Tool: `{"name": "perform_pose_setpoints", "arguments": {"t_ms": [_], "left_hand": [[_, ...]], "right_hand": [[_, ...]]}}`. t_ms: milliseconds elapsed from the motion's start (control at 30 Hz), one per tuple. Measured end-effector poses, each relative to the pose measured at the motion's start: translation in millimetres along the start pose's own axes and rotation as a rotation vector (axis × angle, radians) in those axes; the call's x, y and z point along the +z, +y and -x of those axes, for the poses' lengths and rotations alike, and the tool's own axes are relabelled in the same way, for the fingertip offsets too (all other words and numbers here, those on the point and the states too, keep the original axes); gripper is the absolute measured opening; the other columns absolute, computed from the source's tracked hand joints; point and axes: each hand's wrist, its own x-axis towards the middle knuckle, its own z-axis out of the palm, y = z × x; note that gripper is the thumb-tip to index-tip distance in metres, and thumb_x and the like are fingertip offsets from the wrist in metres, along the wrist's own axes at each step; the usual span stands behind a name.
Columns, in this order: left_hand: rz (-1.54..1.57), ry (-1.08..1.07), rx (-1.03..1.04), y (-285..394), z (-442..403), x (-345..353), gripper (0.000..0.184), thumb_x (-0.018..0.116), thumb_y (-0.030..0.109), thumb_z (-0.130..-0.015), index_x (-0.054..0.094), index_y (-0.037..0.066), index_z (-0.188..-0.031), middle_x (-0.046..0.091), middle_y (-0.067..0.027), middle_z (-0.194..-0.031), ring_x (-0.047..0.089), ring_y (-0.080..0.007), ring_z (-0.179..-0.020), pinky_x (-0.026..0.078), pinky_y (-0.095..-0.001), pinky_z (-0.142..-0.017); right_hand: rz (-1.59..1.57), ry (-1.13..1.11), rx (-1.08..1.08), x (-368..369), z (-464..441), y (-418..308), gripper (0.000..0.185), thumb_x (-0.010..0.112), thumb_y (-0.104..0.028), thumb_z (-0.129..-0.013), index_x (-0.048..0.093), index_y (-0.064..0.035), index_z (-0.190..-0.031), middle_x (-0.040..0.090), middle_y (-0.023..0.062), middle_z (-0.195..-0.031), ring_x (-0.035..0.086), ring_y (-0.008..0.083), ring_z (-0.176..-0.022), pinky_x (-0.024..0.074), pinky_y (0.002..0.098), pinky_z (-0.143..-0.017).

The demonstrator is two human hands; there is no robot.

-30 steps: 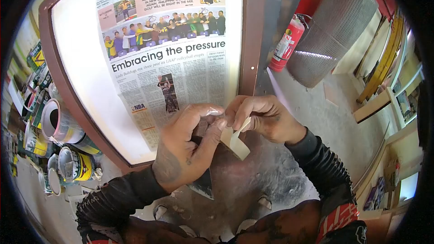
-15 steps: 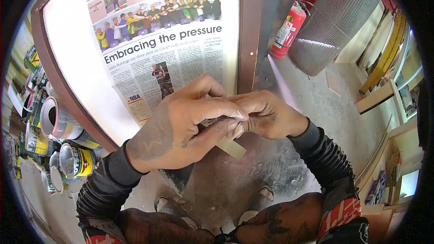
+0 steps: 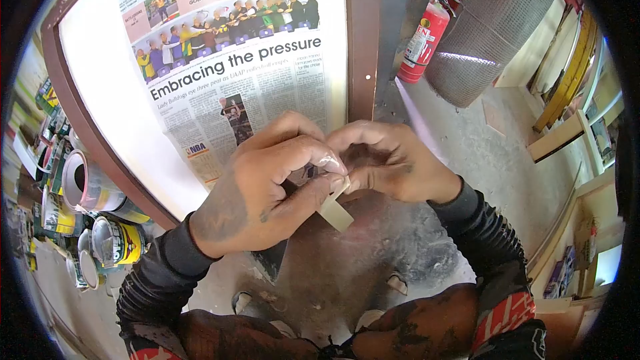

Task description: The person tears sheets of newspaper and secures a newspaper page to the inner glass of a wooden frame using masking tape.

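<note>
My left hand [image 3: 263, 187] and my right hand [image 3: 397, 160] meet over the lower edge of a newspaper sheet [image 3: 240, 67]. Thumb and fingers of the left hand pinch a short strip of pale, yellowish tape [image 3: 337, 216], whose free end hangs down below the fingertips. The right hand's thumb and fingertips are also pinched together at the upper end of the strip, touching the left fingers. A whitish smear shows on a left fingertip. The newspaper lies on a white panel [image 3: 100, 60] with a brown frame [image 3: 363, 47].
Several paint cans [image 3: 117, 240] crowd the floor at the left. On the right stand a red fire extinguisher [image 3: 424, 41] and a roll of wire mesh [image 3: 490, 33]. Wooden boards [image 3: 560, 141] lean farther right. My feet rest on the grey floor [image 3: 427, 247] below.
Both hands have shifted slightly left and stay pinched together. The right hand's fingers have arched more, and the tape strip has moved a little left and up.
</note>
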Motion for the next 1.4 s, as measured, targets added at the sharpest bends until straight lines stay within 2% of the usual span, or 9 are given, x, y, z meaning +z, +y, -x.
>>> {"name": "perform_pose_setpoints", "arguments": {"t_ms": [67,200,267,500,800,867,1000,1333,1400], "left_hand": [[0.014,0.014,-0.035,2,0,-1,0.009,0.07,0.006,-0.089,0.067,0.001,-0.096,0.056,-0.0077,-0.097,0.056,-0.0127,-0.079,0.045,-0.0264,-0.068],[0.025,0.039,-0.028,-3,-1,-3,0.01,0.07,0.006,-0.089,0.066,0.001,-0.097,0.056,-0.0065,-0.098,0.054,-0.0103,-0.078,0.043,-0.0251,-0.067],[0.037,0.043,-0.025,-6,0,-2,0.011,0.071,0.006,-0.089,0.066,0.001,-0.098,0.056,-0.0066,-0.098,0.053,-0.0102,-0.078,0.043,-0.0248,-0.066],[0.106,0.03,-0.12,-2,-1,1,0.013,0.072,0.008,-0.089,0.066,0.001,-0.099,0.057,-0.0064,-0.097,0.052,-0.0096,-0.078,0.043,-0.0243,-0.066],[0.094,0.031,-0.107,-3,-2,2,0.011,0.072,0.009,-0.09,0.067,0.002,-0.096,0.057,-0.0053,-0.095,0.052,-0.0094,-0.077,0.042,-0.024,-0.066],[0.077,0.037,-0.095,-3,-2,3,0.011,0.073,0.008,-0.089,0.067,0.001,-0.095,0.057,-0.0055,-0.094,0.052,-0.0098,-0.077,0.042,-0.024,-0.066],[-0.018,0.06,-0.032,-3,-3,2,0.011,0.072,0.007,-0.087,0.067,0.001,-0.094,0.056,-0.0066,-0.094,0.053,-0.0114,-0.075,0.042,-0.0243,-0.065],[-0.069,0.083,-0.049,1,-3,2,0.012,0.071,0.004,-0.086,0.063,0.0,-0.095,0.057,-0.0089,-0.095,0.056,-0.0149,-0.079,0.045,-0.0273,-0.067],[-0.118,0.097,-0.019,0,-2,3,0.013,0.07,0.003,-0.085,0.062,0.0,-0.095,0.056,-0.0105,-0.096,0.056,-0.0183,-0.08,0.046,-0.0288,-0.068]], "right_hand": [[0.217,0.124,-0.221,-2,2,2,0.025,0.069,-0.004,-0.091,0.066,-0.0032,-0.116,0.068,0.0076,-0.102,0.064,0.0123,-0.094,0.0517,0.0294,-0.082],[0.192,0.207,-0.351,1,4,-5,0.024,0.071,-0.003,-0.089,0.068,-0.0036,-0.114,0.069,0.0094,-0.1,0.066,0.016,-0.09,0.0526,0.0298,-0.078],[0.458,0.183,-0.505,-2,3,-14,0.022,0.072,-0.002,-0.087,0.071,-0.0043,-0.109,0.068,0.0107,-0.097,0.067,0.0202,-0.087,0.0529,0.03,-0.074],[0.51,0.175,-0.506,-3,1,-13,0.017,0.072,-0.001,-0.086,0.073,-0.0047,-0.103,0.067,0.0107,-0.093,0.066,0.0218,-0.084,0.0527,0.031,-0.072],[0.557,0.148,-0.438,-5,4,-16,0.015,0.072,-0.003,-0.086,0.067,-0.0045,-0.099,0.065,0.0095,-0.096,0.065,0.0209,-0.083,0.0514,0.0309,-0.07],[0.605,0.104,-0.435,-6,5,-16,0.014,0.074,-0.005,-0.088,0.066,-0.004,-0.099,0.063,0.009,-0.1,0.064,0.0159,-0.089,0.051,0.0271,-0.076],[0.542,0.143,-0.364,-4,6,-17,0.015,0.075,-0.007,-0.087,0.066,-0.004,-0.099,0.063,0.009,-0.1,0.064,0.0174,-0.09,0.0502,0.0281,-0.076],[0.658,0.183,-0.405,0,-2,-15,0.02,0.072,0.003,-0.08,0.061,-0.0031,-0.095,0.061,0.0084,-0.095,0.062,0.0184,-0.08,0.0496,0.0282,-0.07],[0.677,0.195,-0.436,2,-3,-13,0.021,0.072,0.004,-0.079,0.06,-0.0031,-0.094,0.061,0.0081,-0.093,0.061,0.0185,-0.078,0.0492,0.0276,-0.068]]}}
